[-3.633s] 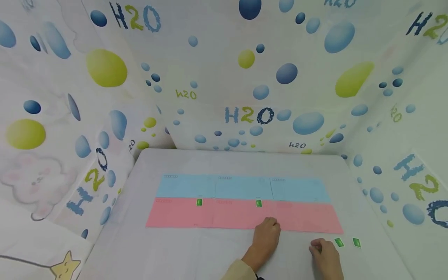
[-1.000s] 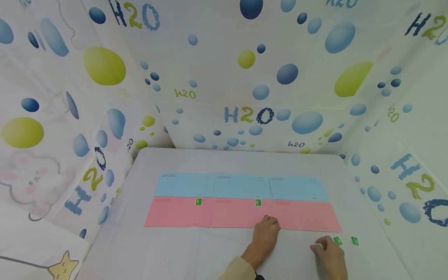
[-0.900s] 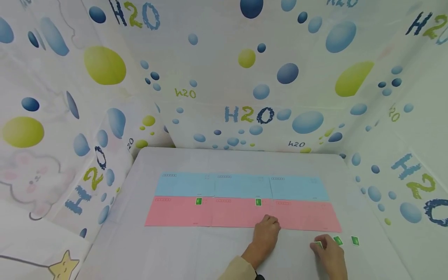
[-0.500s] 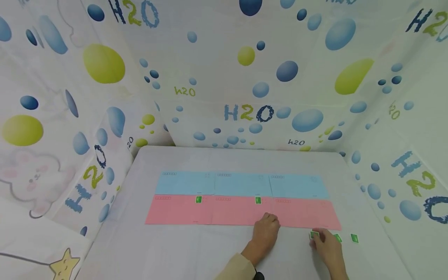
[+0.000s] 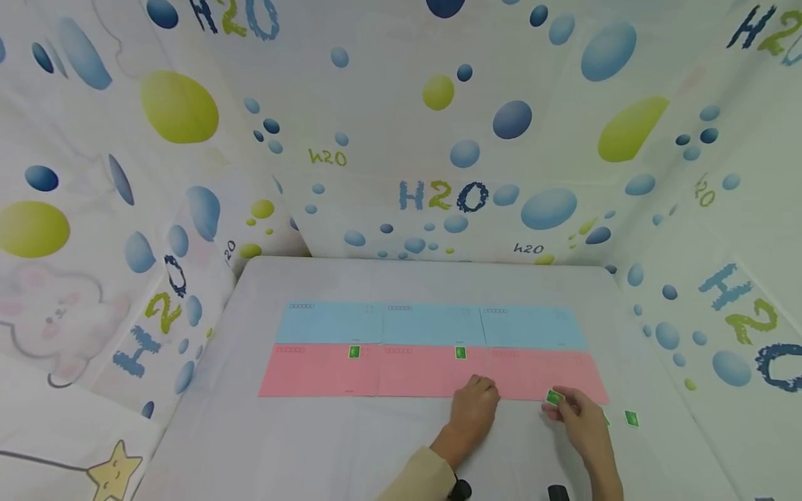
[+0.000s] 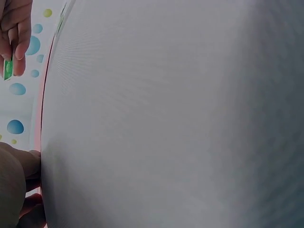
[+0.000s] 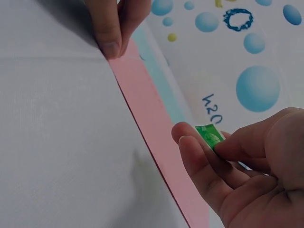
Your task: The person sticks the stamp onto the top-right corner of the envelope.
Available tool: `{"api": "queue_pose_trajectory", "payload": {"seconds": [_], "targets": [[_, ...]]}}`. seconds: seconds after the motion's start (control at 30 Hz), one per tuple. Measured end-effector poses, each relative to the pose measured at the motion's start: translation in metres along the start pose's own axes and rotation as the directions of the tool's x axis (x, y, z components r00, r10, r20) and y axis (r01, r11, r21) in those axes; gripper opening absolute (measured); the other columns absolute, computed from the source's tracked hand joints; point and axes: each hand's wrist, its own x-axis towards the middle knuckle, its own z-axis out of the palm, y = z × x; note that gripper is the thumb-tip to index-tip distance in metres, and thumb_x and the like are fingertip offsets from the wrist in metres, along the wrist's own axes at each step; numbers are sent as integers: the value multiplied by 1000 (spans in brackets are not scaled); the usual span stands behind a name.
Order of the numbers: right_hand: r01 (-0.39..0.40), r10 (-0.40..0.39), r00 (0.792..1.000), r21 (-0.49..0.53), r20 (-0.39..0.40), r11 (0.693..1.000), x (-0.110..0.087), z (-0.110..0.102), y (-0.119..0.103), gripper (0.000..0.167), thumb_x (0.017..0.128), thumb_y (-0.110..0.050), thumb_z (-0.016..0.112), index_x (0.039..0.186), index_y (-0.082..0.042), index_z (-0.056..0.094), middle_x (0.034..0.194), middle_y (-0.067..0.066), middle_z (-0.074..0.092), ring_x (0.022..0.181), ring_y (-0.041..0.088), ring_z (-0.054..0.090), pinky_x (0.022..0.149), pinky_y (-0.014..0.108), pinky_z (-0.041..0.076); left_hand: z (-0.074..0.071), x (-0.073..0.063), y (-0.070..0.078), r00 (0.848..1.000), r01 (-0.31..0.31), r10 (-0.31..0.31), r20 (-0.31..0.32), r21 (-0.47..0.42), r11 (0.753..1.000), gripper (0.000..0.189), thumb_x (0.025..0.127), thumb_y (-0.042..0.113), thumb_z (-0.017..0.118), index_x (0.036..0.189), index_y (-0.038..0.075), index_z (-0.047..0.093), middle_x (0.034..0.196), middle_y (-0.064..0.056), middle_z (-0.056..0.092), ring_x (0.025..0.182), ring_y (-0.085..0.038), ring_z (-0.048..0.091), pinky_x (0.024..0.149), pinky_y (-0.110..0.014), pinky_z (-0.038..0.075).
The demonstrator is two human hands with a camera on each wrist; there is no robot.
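Observation:
Three pink envelopes lie in a row, the left one (image 5: 313, 376), the middle one (image 5: 420, 376) and the right one (image 5: 532, 369). A small green stamp (image 5: 354, 352) is on the left envelope and another stamp (image 5: 460, 353) on the middle one, both near the top right. My left hand (image 5: 474, 410) presses its fingertips on the lower edge where the middle and right envelopes meet. Between thumb and fingers, my right hand (image 5: 583, 421) pinches a green stamp (image 7: 209, 137), raised by the right envelope's lower edge. In the left wrist view that stamp (image 6: 8, 69) shows edge-on.
Three blue envelopes (image 5: 432, 327) form a row behind the pink ones. One loose stamp (image 5: 631, 419) lies at the right on the white tabletop (image 5: 301, 445); another is mostly hidden by my right hand. A patterned cloth (image 5: 376, 104) rises behind and at both sides.
My right hand has taken hold of a stamp, lifted it and moved it forward to the right pink envelope's lower edge. My left hand has stayed in place on the envelopes.

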Motion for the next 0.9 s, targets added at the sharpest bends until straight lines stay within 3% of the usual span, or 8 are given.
{"api": "queue_pose_trajectory", "payload": {"seconds": [0.33, 0.47, 0.63, 0.9], "targets": [[50, -45, 996, 63, -79, 997, 3, -1, -4, 40, 100, -8, 56, 137, 3, 49, 116, 24, 69, 77, 4, 70, 72, 21, 60, 1, 1, 0, 1000, 19, -19, -20, -24, 1000, 8, 91, 27, 75, 90, 21, 80, 96, 11, 72, 91, -3, 65, 66, -14, 58], [77, -67, 990, 71, -126, 995, 6, -2, -4, 36, 98, -8, 60, 132, 1, 54, 112, 23, 72, 75, 4, 69, 70, 21, 59, -2, 2, 0, 999, 34, -34, -5, -22, 999, 10, 91, 28, 74, 93, 21, 80, 97, 12, 73, 93, -3, 65, 67, -14, 58], [97, -94, 979, 8, -183, 995, 10, -5, -1, 31, 99, -11, 60, 129, -5, 62, 108, 19, 72, 76, 3, 65, 66, 20, 58, -7, 2, 1, 999, 39, -39, 16, -27, 999, 9, 92, 27, 73, 94, 22, 80, 99, 13, 73, 95, -3, 65, 69, -14, 59], [72, -68, 988, 21, -137, 997, 17, -13, 6, 36, 102, -12, 51, 138, -5, 56, 121, 25, 62, 74, 7, 69, 64, 19, 58, -7, 0, 2, 998, 35, -34, 52, -19, 999, 10, 93, 28, 72, 96, 22, 80, 101, 13, 72, 96, -3, 64, 72, -13, 58]]}}
